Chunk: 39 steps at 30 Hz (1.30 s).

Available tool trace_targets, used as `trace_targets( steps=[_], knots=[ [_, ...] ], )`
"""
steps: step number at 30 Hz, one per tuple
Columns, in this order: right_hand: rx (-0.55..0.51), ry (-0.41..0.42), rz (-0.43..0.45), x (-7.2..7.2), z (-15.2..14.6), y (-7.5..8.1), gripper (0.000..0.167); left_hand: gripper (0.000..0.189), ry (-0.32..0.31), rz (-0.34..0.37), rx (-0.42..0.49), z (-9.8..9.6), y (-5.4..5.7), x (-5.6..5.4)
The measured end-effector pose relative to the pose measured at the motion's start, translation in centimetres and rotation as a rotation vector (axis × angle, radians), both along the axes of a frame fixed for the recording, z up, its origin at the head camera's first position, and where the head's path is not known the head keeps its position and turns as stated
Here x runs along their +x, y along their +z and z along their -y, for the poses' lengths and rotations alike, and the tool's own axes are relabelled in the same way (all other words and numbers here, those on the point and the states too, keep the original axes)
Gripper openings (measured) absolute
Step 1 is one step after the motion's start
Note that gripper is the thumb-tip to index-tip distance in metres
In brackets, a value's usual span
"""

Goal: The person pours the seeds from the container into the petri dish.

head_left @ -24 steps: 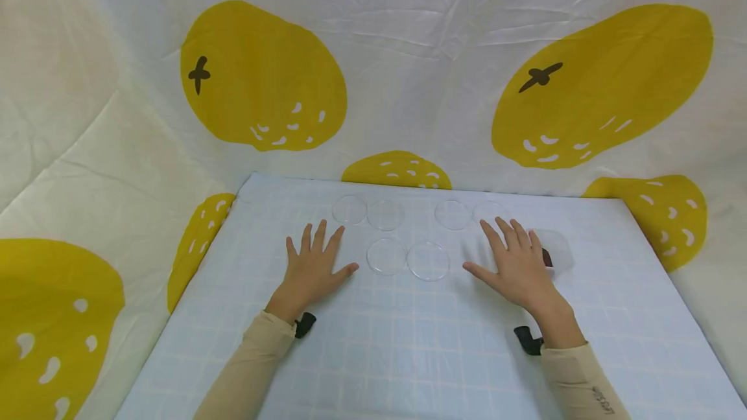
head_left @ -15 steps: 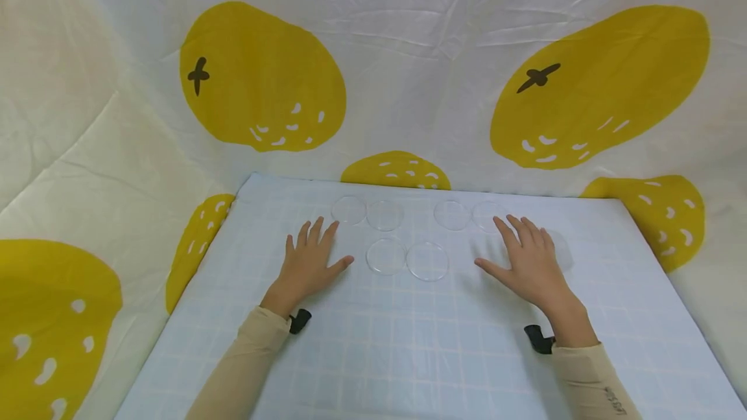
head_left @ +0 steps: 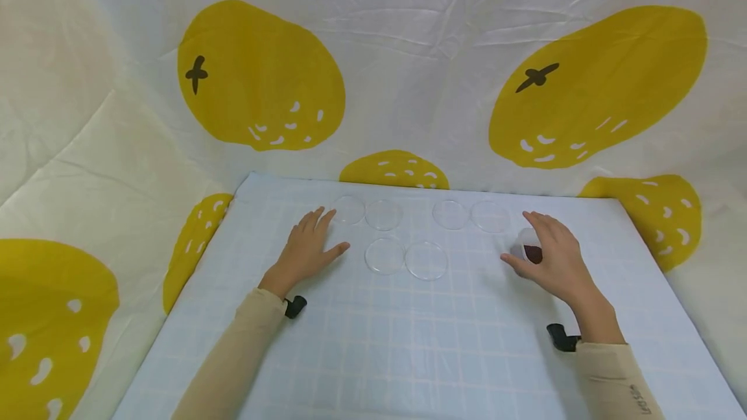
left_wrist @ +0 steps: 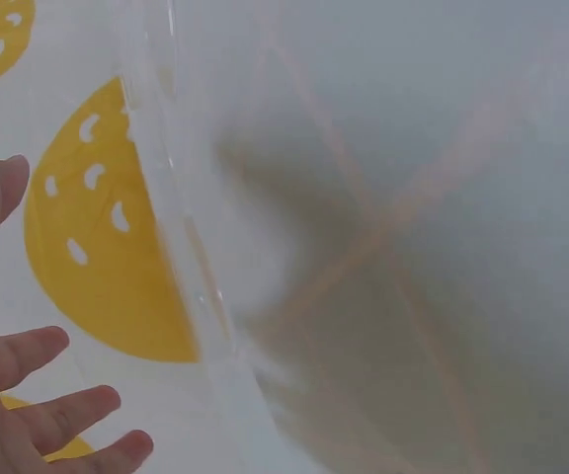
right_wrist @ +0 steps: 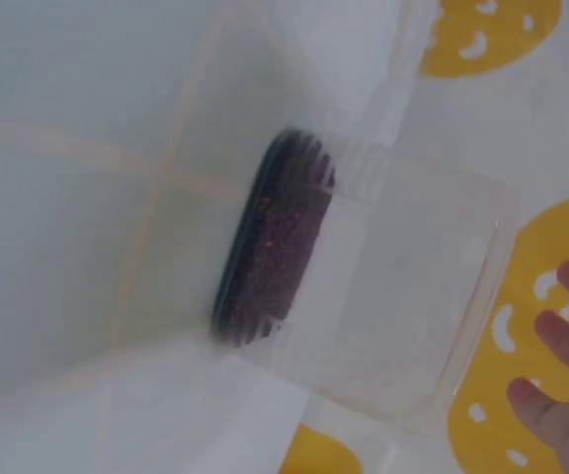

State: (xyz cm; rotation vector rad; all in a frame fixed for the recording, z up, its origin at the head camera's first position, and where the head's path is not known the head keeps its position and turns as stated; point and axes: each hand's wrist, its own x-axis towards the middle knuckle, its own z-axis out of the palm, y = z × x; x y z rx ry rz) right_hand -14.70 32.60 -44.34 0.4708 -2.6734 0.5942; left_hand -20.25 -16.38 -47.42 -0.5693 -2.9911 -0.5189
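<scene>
My right hand (head_left: 557, 258) hovers above and beside a clear plastic container (head_left: 526, 236), thumb apart from the fingers. In the right wrist view this container (right_wrist: 413, 286) is upright, with dark brown, grainy contents (right_wrist: 277, 237) at its bottom; the fingertips (right_wrist: 561, 341) show near its rim, apart from it. My left hand (head_left: 300, 248) is held over the left side of the table with nothing in it, fingers spread in the left wrist view. Closest to it is a clear round dish (head_left: 349, 210), which looks like a petri dish.
More clear round dishes lie in touching pairs: one dish (head_left: 383, 215) at the back left, a back-right pair with a dish (head_left: 450, 214), and a middle pair with a dish (head_left: 426, 260). A pale blue checked cloth (head_left: 385, 342) covers the table. A fruit-print curtain (head_left: 403, 83) stands behind.
My right hand has moved right, from in front of the container to its near right side, and turned with the thumb toward the left. The left hand has drifted slightly left and turned.
</scene>
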Motion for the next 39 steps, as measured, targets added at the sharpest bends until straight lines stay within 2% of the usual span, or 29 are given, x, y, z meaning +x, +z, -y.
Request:
trace_targets(
  steps=[6, 13, 22, 28, 34, 39],
  knots=[
    [-0.074, -0.003, 0.078, 0.0, -1.7, -0.4, 0.094, 0.087, -0.008, 0.059, 0.129, 0.5, -0.8, -2.2],
    [-0.189, -0.029, 0.222, -0.2, -3.8, -0.9, 0.105, 0.09, 0.007, 0.143, 0.186, -0.1, -0.4, -4.6],
    [-0.251, -0.1, 0.44, -0.4, -5.5, -1.1, 0.117, 0.094, 0.04, 0.219, 0.19, -0.2, -1.0, -6.8],
    [-0.302, -0.077, 0.572, -0.6, -6.4, -1.6, 0.122, 0.098, 0.058, 0.273, 0.141, 0.0, -1.6, -8.1],
    [-0.326, -0.071, 0.634, -0.9, -6.9, -2.1, 0.122, 0.099, 0.068, 0.316, 0.082, 0.1, -2.0, -9.1],
    [-0.327, -0.068, 0.675, -1.0, -6.9, -2.3, 0.121, 0.098, 0.069, 0.35, 0.037, 0.3, -2.0, -9.2]
  ],
)
